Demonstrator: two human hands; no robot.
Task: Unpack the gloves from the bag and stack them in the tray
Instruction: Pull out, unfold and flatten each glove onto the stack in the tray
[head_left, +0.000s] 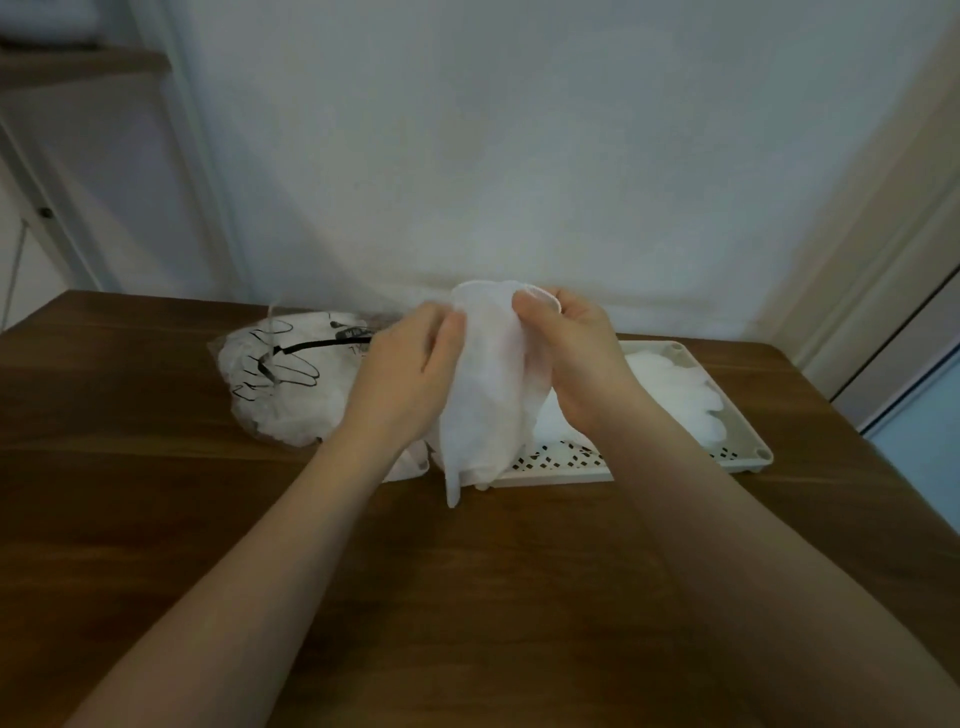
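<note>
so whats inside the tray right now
A pile of white gloves lies in the tray, towards its far right. The held glove and both hands cover the tray's left part, so anything there is hidden.

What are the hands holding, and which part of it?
Both hands hold one thin white glove up over the table. The left hand and right hand pinch it near its open cuff end; its fingers dangle down.

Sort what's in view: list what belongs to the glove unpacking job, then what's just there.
Part of the job:
- bag of gloves, on the table
- glove held up by left hand and right hand
- tray
- gloves already in tray

Just there:
- wooden table
- wall
- cabinet at left
</note>
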